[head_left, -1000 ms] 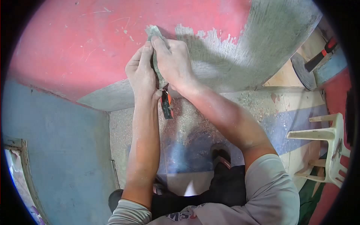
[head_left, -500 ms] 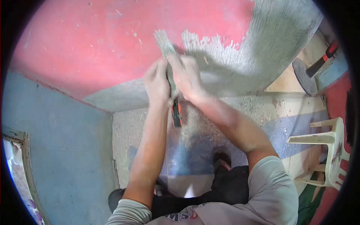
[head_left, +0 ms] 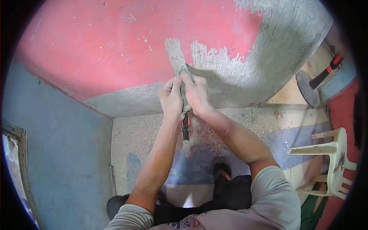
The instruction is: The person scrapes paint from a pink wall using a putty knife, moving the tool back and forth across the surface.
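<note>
Both my hands are wrapped round a long, dust-covered scraper point(head_left: 186, 101) held against the painted wall point(head_left: 111, 50). My left hand point(head_left: 171, 97) grips its left side, and my right hand point(head_left: 197, 94) closes on the right side, thumbs near its upper end. A black and orange handle point(head_left: 186, 128) sticks out below my hands toward my body. Just above the tool, a narrow bare streak point(head_left: 174, 50) cuts through the pink paint. To its right spreads a wider rough grey area point(head_left: 226, 63) with a ragged edge. The tool's working edge is hard to make out.
Paint chips and dust cover the floor point(head_left: 145, 126). At the right stands a cream plastic chair point(head_left: 335, 153). A tool with a round disc point(head_left: 308, 88) and a red and black grip rests behind it. A blue wall point(head_left: 69, 142) closes off the left.
My hands and the scraper have drawn down the wall toward my body, and more of the bare streak shows above them. The whole view has shifted slightly.
</note>
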A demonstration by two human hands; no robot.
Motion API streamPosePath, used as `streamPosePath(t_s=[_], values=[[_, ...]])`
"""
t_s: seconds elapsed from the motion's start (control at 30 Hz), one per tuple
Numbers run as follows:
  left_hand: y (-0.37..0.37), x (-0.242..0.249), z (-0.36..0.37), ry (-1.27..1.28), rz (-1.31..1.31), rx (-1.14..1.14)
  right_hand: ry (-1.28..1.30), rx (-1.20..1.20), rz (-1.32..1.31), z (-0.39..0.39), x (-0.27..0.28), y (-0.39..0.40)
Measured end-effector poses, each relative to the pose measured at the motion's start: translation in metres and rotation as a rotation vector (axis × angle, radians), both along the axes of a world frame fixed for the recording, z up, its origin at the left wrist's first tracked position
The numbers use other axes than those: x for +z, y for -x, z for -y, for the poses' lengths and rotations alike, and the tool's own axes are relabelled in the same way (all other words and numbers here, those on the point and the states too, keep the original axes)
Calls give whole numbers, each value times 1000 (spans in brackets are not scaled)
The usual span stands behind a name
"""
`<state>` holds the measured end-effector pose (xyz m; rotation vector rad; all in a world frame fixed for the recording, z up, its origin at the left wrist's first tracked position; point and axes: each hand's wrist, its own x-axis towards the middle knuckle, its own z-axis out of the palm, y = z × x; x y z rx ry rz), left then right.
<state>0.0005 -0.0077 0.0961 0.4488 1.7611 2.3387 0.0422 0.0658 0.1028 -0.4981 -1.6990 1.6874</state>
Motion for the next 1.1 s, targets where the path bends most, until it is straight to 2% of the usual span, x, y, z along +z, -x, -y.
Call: streamPosePath(t_s=[0.03,0.07,0.13,0.17,0.23,0.33,0.4,0.43,0.5,0.57,0.63,0.7,0.73,0.77,0.83,0.9,0.93,0.97,1.0,1.03,1.1], values=[[-4,2,-3,-16,38,9,15,-3,55,-1,2,-1],[4,6,-6,-31,-25,-23,-28,-16,2,-9,6,4],[13,45,-4,-42,-120,-75,-96,-26,-72,-12,42,7],[11,58,-4,-139,7,-145,-57,-21,-89,-8,40,5],[10,47,-2,-31,-23,-92,-11,-1,-157,-6,48,6],[12,-8,-3,102,-132,-35,24,-28,-171,-3,-3,3],[-1,-23,-8,-4,54,-59,106,-9,-78,0,-9,-7],[0,-19,-7,24,5,-54,152,-10,-28,0,-10,-9],[5,-3,-8,79,-88,-46,48,-7,-96,-11,5,-2],[6,45,-13,-52,-93,-63,36,8,-134,-13,33,2],[5,53,-12,-103,-63,-86,95,39,-170,-11,68,5],[9,52,-8,-88,-31,-122,-1,23,-181,-13,46,5],[8,36,-8,-68,-28,-107,-49,16,-191,-14,26,5],[4,4,-10,-50,-22,-89,23,8,-146,-14,1,5],[-1,-41,-13,-35,5,-48,10,-30,39,-11,-39,-8],[-2,-64,-17,-27,47,-16,-22,-46,50,-12,-31,-7],[1,-47,-18,-13,-29,-25,-36,-55,62,-11,-28,-6],[7,-11,-15,5,-97,-31,-99,-60,-110,-19,-22,7],[8,16,-12,32,-154,-39,-112,-44,-111,-21,14,7],[10,32,-12,-32,-114,-79,-123,-27,-115,-18,46,3],[14,58,-14,-179,-62,-142,-55,-23,-157,-12,47,4]])
